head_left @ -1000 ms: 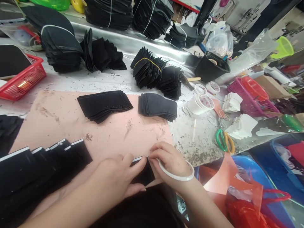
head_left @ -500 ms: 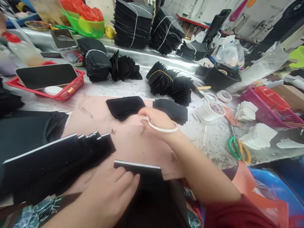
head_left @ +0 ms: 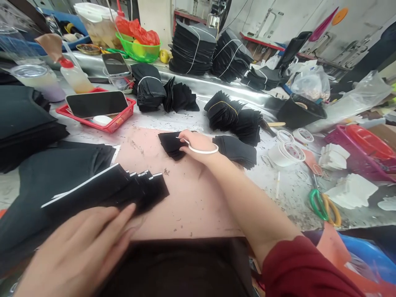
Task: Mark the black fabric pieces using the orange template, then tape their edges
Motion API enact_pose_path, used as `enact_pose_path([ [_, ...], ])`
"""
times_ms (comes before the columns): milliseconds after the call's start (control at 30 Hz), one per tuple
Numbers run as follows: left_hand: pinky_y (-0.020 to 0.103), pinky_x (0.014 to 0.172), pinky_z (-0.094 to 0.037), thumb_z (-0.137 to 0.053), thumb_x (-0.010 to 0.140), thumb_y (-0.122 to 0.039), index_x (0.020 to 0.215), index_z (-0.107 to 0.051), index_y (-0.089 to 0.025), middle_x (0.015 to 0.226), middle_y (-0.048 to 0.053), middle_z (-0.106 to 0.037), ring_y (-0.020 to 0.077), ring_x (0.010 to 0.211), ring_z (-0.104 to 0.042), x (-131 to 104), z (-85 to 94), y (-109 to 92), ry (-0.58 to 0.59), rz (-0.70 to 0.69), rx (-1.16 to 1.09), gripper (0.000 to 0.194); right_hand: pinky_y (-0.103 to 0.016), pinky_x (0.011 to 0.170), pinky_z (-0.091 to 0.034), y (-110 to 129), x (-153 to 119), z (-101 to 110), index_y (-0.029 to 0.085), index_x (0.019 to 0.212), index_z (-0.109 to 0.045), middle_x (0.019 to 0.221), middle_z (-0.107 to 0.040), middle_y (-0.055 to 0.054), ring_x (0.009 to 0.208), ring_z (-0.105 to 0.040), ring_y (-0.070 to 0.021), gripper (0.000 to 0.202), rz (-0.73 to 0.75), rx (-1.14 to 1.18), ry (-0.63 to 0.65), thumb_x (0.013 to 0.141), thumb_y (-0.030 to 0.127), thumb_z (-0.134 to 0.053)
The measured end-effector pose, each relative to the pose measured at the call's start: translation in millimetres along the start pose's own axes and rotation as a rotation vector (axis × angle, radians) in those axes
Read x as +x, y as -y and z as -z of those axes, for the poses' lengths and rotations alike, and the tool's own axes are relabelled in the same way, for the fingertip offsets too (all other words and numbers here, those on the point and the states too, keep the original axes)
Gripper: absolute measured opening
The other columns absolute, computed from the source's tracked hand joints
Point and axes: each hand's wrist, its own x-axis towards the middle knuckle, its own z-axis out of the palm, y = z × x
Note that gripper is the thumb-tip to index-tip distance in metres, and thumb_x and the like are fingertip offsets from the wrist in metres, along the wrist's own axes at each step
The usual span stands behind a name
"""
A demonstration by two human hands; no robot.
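My left hand (head_left: pixel 77 247) lies flat at the lower left, fingertips on a fanned row of black pieces with white top edges (head_left: pixel 130 187). My right hand (head_left: pixel 194 142) reaches across the pink mat (head_left: pixel 192 202). Its fingers are curled on the top piece of a stack of black rectangular pieces (head_left: pixel 170 144). A white tape ring (head_left: pixel 202 150) hangs around that wrist. A second stack of dark grey pieces (head_left: pixel 238 150) lies just right of the hand.
A red basket (head_left: pixel 123 117) holding a phone (head_left: pixel 97 104) sits at the back left, near a glue bottle (head_left: pixel 72 76). Tied bundles of black pieces (head_left: pixel 229 113) line the back. Tape rolls (head_left: pixel 286 152), scissors (head_left: pixel 324 202) and white pieces (head_left: pixel 351 189) lie right.
My right hand left the near piece and reached forward onto the black stack. My left hand slid that piece leftward into the fanned row. The view tilted up and left.
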Motion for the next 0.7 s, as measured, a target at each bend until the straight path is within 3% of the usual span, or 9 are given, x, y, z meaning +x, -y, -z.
enact_pose_path([
  [67, 0.035, 0.08, -0.047, -0.055, 0.085, -0.016, 0.117, -0.057, -0.015, 0.094, 0.005, -0.061, 0.0207, 0.087, -0.058, 10.3, -5.7, -16.7, 0.017, -0.071, -0.007, 0.033, -0.032, 0.079, -0.044, 7.0, 0.9, 0.2, 0.019, 0.112, -0.054, 0.096, -0.068, -0.005, 0.091, -0.06, -0.022, 0.03, -0.011, -0.035, -0.008, 0.083, 0.013, -0.055],
  [167, 0.034, 0.08, -0.046, -0.052, 0.086, -0.016, 0.103, -0.062, -0.011, 0.089, 0.006, -0.063, 0.0198, 0.083, -0.059, 23.5, -9.2, -32.2, -0.067, -0.141, -0.107, 0.02, -0.032, 0.072, -0.044, 22.5, -15.4, 5.5, 0.016, 0.112, -0.057, 0.085, -0.068, -0.007, 0.081, -0.061, -0.0225, 0.03, 0.042, -0.152, -0.05, 0.085, 0.01, -0.045],
  [333, 0.031, 0.088, -0.043, -0.05, 0.088, -0.017, 0.101, -0.064, -0.016, 0.099, 0.004, -0.067, 0.0174, 0.095, -0.059, 15.7, -19.6, -43.4, -0.083, -0.118, -0.225, 0.02, -0.028, 0.054, -0.041, 53.3, -110.0, 12.2, 0.017, 0.096, -0.064, 0.061, -0.061, -0.004, 0.055, -0.054, -0.0181, 0.027, 0.286, -0.11, 0.069, 0.088, 0.011, -0.039],
  [433, 0.035, 0.1, -0.036, -0.048, 0.089, -0.021, 0.113, -0.061, -0.021, 0.109, 0.002, -0.067, 0.0184, 0.105, -0.057, -1.8, -35.1, -50.4, -0.03, -0.121, -0.289, 0.027, -0.028, 0.057, -0.045, 65.3, -166.1, 13.5, 0.018, 0.094, -0.061, 0.067, -0.063, -0.004, 0.06, -0.056, -0.0169, 0.022, 0.198, 0.059, 0.029, 0.088, 0.011, -0.041],
  [500, 0.038, 0.105, -0.031, -0.049, 0.089, -0.022, 0.119, -0.058, -0.022, 0.116, 0.002, -0.064, 0.0191, 0.109, -0.055, -11.1, -44.7, -54.5, 0.022, -0.151, -0.332, 0.032, -0.028, 0.061, -0.048, 71.1, -183.1, 13.5, 0.02, 0.092, -0.06, 0.073, -0.064, -0.004, 0.065, -0.058, -0.0162, 0.016, 0.097, 0.202, 0.038, 0.086, 0.013, -0.047],
  [567, 0.039, 0.106, -0.029, -0.05, 0.088, -0.02, 0.122, -0.056, -0.023, 0.12, 0.001, -0.063, 0.0196, 0.11, -0.054, -15.4, -51.1, -56.9, 0.054, -0.164, -0.351, 0.035, -0.027, 0.064, -0.05, 76.1, -183.3, 11.6, 0.021, 0.09, -0.06, 0.078, -0.064, -0.004, 0.07, -0.06, -0.0155, 0.015, -0.021, 0.326, 0.018, 0.085, 0.014, -0.048],
  [700, 0.041, 0.108, -0.024, -0.05, 0.088, -0.018, 0.122, -0.056, -0.021, 0.118, 0.002, -0.063, 0.0212, 0.109, -0.054, -12.6, -54.9, -57.6, 0.052, -0.168, -0.323, 0.035, -0.023, 0.063, -0.051, 86.5, -159.2, 4.5, 0.021, 0.086, -0.058, 0.076, -0.06, -0.001, 0.069, -0.06, -0.0126, 0.021, -0.218, 0.477, -0.017, 0.083, 0.008, -0.042],
])
